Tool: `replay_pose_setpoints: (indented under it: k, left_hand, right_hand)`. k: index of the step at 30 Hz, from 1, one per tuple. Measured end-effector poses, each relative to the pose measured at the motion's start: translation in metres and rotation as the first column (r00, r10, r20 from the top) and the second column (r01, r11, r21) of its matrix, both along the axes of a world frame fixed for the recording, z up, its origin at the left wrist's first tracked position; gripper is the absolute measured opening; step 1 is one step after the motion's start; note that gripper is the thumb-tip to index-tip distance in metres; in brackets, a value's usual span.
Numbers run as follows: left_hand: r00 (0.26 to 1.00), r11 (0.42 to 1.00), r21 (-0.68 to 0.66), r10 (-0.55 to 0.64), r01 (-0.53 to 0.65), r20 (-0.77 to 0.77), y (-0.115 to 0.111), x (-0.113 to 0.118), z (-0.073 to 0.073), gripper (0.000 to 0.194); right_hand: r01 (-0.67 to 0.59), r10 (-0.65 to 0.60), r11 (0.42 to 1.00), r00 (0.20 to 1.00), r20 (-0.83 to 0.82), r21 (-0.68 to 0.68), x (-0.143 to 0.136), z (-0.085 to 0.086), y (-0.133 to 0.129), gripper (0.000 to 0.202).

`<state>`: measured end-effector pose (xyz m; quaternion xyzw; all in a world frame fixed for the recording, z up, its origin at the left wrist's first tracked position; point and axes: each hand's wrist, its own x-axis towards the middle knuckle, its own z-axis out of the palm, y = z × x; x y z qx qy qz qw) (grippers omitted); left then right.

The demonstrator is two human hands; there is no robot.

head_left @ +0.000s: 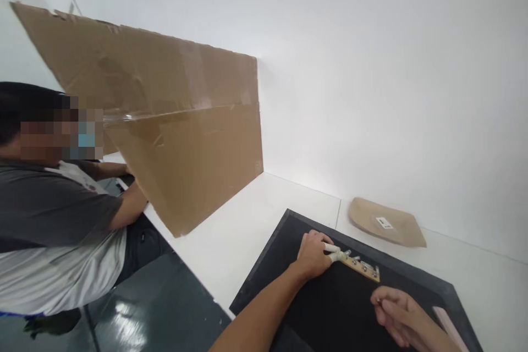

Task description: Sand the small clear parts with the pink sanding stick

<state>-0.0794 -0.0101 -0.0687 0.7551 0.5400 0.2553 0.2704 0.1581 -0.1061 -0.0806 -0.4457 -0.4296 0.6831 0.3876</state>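
Note:
My left hand [313,254] is closed around the pale, forked end of a narrow wooden strip [361,268]. Along the strip sit several small shiny metal pieces and clear bits. Two white rod-like parts [331,248] stick out between the hand and the strip. Just below the strip's far end, my right hand [398,311] pinches a tiny, dull metallic piece [378,300] between thumb and finger, too small to name. The right hand and the strip are apart. Both hands are over a black mat [330,308].
A brown paper packet [385,223] with a white label lies behind the mat by the wall. A pinkish-white strip [449,327] rests at the mat's right. A tall cardboard divider [198,143] stands on the white table [235,236]. Left of it sits another person [53,214].

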Motion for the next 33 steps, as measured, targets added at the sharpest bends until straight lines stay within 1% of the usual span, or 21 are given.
replay_pose_setpoints:
  k: [2,8,11,13,15,17,21,26,30,33]
  left_hand:
    - [1.000,1.000,0.011,0.000,0.000,-0.011,0.000,0.000,-0.002,0.022]
    - [0.999,0.996,0.085,-0.014,0.017,-0.031,-0.002,-0.002,-0.004,0.011]
    - [0.999,0.989,0.140,-0.032,0.036,-0.033,-0.004,-0.003,-0.004,0.012]
    - [0.998,0.983,0.177,-0.052,0.057,-0.036,-0.005,-0.004,-0.004,0.010]
    - [0.997,0.976,0.203,-0.071,0.077,-0.037,-0.005,-0.004,-0.004,0.014]
    - [0.996,0.971,0.222,-0.082,0.087,-0.032,-0.005,-0.004,-0.003,0.016]
    - [0.998,0.967,0.247,-0.065,0.063,-0.001,-0.005,-0.006,-0.002,0.015]
    - [0.992,0.959,0.266,-0.118,0.102,0.045,-0.004,-0.010,-0.003,0.016]
    - [0.988,0.959,0.265,-0.125,0.096,0.092,-0.003,-0.013,-0.006,0.014]
    - [0.981,0.960,0.262,-0.138,0.099,0.135,-0.003,-0.015,-0.006,0.012]
  right_hand:
    - [0.001,0.000,1.000,1.000,-0.020,0.005,-0.001,0.002,-0.002,0.062]
    - [-0.088,0.088,0.996,0.996,-0.010,0.000,-0.003,-0.001,0.000,0.062]
    - [-0.119,0.120,0.993,0.992,-0.031,0.015,-0.003,0.001,0.001,0.063]
    - [-0.102,0.103,0.995,0.993,-0.048,0.021,-0.003,0.004,0.000,0.063]
    - [-0.066,0.067,0.998,0.996,-0.055,0.023,-0.003,0.008,0.000,0.062]
    - [-0.055,0.055,0.998,0.997,-0.056,0.018,-0.004,0.012,-0.001,0.062]
    - [-0.077,0.078,0.997,0.996,-0.051,0.004,-0.004,0.014,-0.001,0.062]
    - [-0.119,0.118,0.993,0.992,-0.037,-0.012,-0.003,0.016,0.004,0.063]
    - [-0.174,0.174,0.984,0.984,-0.026,-0.023,-0.005,0.021,0.005,0.059]
    - [-0.180,0.180,0.983,0.983,-0.020,-0.021,-0.005,0.023,0.005,0.056]
